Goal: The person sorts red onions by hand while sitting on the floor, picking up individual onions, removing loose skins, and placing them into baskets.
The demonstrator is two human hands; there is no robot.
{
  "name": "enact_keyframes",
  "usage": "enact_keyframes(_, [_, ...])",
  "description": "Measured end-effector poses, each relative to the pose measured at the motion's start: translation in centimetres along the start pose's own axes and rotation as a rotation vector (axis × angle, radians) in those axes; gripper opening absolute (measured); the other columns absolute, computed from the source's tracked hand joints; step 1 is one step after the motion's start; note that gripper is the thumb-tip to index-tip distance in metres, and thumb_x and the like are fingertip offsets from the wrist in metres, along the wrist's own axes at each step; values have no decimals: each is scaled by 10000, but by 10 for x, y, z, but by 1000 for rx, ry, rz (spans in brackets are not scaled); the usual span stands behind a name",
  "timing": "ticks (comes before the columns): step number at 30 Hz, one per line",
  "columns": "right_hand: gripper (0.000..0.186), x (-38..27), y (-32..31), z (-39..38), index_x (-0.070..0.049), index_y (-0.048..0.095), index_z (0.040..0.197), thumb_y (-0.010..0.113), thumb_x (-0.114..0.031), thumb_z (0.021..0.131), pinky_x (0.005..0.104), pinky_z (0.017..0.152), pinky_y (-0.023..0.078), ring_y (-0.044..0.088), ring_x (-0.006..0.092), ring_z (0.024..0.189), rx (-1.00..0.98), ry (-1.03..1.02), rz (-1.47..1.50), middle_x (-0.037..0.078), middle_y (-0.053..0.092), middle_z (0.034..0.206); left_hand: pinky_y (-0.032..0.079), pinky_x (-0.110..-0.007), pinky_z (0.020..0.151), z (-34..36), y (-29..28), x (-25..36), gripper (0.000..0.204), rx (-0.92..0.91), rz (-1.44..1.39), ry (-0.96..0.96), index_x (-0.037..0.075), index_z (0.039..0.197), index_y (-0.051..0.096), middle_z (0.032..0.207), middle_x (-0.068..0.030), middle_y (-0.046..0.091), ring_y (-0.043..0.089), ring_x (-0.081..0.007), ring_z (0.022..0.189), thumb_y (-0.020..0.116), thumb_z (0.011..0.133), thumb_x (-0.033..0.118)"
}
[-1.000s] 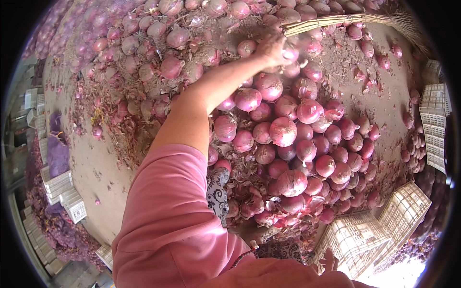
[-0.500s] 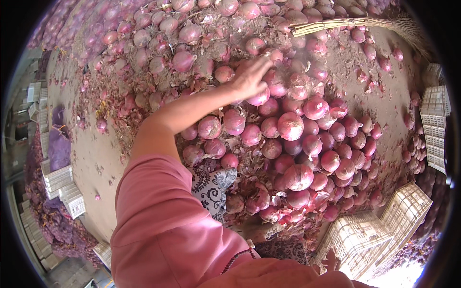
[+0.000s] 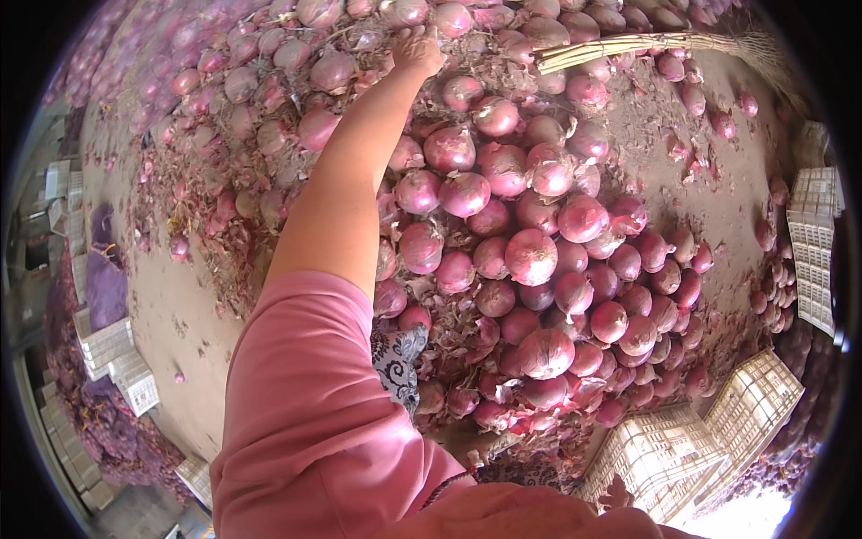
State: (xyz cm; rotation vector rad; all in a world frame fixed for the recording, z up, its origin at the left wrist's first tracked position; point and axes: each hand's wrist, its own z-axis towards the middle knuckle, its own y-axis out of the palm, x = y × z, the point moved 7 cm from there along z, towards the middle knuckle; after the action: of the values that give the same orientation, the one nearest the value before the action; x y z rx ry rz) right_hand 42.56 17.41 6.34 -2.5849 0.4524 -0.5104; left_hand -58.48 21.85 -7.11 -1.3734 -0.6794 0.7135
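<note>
My left hand (image 3: 417, 52) is stretched out over the far part of a broad heap of red onions (image 3: 531, 257), back of the hand up. Its fingers bend down beside a far onion (image 3: 404, 12); the fingertips are partly hidden, and I see nothing held in them. The bare forearm crosses over onions and dry peelings, below a pink sleeve (image 3: 305, 386). At the lower edge, beside a crate, a small part of my right hand (image 3: 616, 494) shows in shadow, fingers apart, with nothing visible in them.
A straw broom (image 3: 637, 47) lies across the far right onions. White plastic crates (image 3: 660, 454) stand at the lower right, and another crate stack (image 3: 813, 242) farther right. Purple mesh sacks (image 3: 108, 292) and white crates (image 3: 133, 377) are at the left. Patterned cloth (image 3: 395, 368) covers my leg.
My left hand has moved from the middle of the heap to the far left, and the arm has straightened. Several onions now lie nearer me where the hand was. The view has shifted slightly.
</note>
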Motion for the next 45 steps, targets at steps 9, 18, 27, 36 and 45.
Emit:
enact_keyframes(9, [820,-19,-4,-4,-92,461,1454,474,-690,894,434,761,511,664,278,868,-31,-253,-87,195,643,1205,406,-453,985,15,41,-18,374,204,202,167,152,1281,590,1215,-78,644,562,-239,1149,533,943,300])
enact_keyframes(18, [916,51,-16,56,-74,383,1489,499,-731,861,513,836,511,611,336,1021,-38,123,343,224,524,1343,411,-446,1020,-111,3,-5,698,-114,39,308,46,1414,459,1326,-154,576,552,-250,1160,560,927,537])
enact_keyframes(27, [1005,46,-17,50,-12,377,1480,489,-775,835,486,837,499,609,327,990,-166,227,79,196,600,1208,393,-408,1112,-67,1,-28,416,-63,-115,267,48,1330,543,1330,-128,580,541,-279,1236,531,973,260])
enact_keyframes(36, [902,57,-8,31,-33,440,1447,555,-700,851,420,707,515,619,324,907,20,93,208,224,621,1205,345,-457,1147,23,43,-4,787,-270,-90,-183,106,1484,382,1543,-148,317,368,-330,1399,490,902,625])
enact_keyframes(45, [878,-4,5,-17,-18,499,1388,563,-687,822,466,775,516,618,350,975,230,-71,93,239,623,1191,317,-516,1038,-36,13,88,677,-64,112,123,138,1409,485,1361,-137,490,424,-277,1259,433,940,624])
